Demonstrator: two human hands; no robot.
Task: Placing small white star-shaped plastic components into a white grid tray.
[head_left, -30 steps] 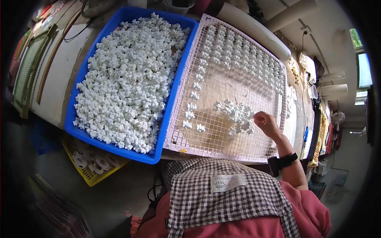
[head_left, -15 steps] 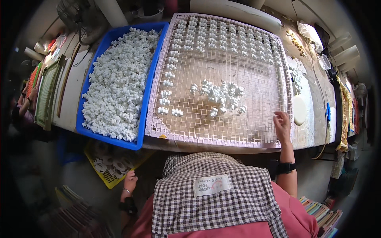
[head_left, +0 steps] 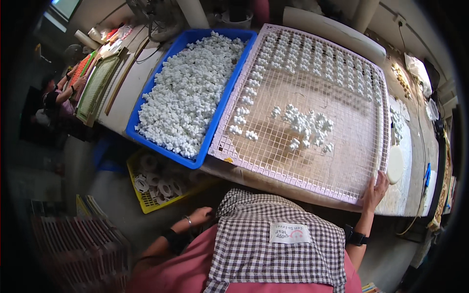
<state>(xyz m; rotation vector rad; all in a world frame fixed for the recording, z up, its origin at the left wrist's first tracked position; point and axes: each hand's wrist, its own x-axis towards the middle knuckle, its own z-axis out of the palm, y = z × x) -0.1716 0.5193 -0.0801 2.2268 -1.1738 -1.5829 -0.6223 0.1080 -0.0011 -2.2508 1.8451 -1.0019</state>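
Observation:
At the near right corner of a pink-framed mesh rack, my right hand grips the frame's edge, its thumb toward the mesh. Rows of small white knobbly pieces sit on the far part of the rack, with one line running down its left side. A loose heap of the same pieces lies mid-rack. My left hand is low beside my checked apron, away from the table, its fingers loosely curled and nothing visible in them. To the rack's left stands a blue tray, full of white pieces.
A yellow crate with white rings sits below the table. A round pale disc and a cable with a blue fitting lie to the right. Behind the rack is a large white roll. Another person works at far left.
My right hand has come down onto the rack's near right corner. My left hand has moved inward toward the apron. The whole view has swung, shifting the table rightward in the picture.

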